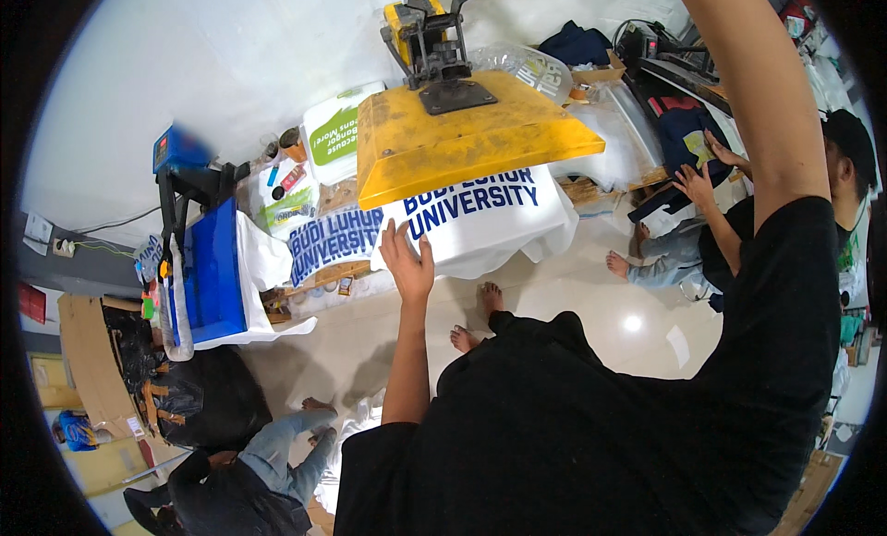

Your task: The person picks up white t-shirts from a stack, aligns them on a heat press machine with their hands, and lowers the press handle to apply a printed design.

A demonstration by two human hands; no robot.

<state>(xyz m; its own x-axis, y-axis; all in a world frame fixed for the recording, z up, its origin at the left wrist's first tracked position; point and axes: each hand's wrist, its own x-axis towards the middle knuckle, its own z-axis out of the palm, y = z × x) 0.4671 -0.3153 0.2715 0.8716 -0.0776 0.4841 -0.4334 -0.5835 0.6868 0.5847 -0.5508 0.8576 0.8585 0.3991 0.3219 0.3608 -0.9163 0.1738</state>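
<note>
White cloth (499, 229) under yellow heat press (480, 139), left hand (407, 270) at its left edge

Cloth lies print-up below the yellow plate, near side draping down in folds; blue lettering faces up, top line partly covered by the plate. Left hand touches cloth's left part, fingers (394, 241) spread and slightly bent, gripping nothing. Right hand out of frame, can't tell its fingers; only right arm (767, 92) shows, raised to the top edge.

Just left of cloth: pale sheet (337, 242), similar blue lettering, on the desk (582, 191). Farther left: blue heat press (208, 277), white fabric (261, 259) beside it. Behind, against wall: white-and-green panel (333, 137). Right side: co-worker's hand (693, 187) near dark garment (679, 140). Lower left: another person (268, 457) in jeans, next to black bundle (217, 397).
</note>
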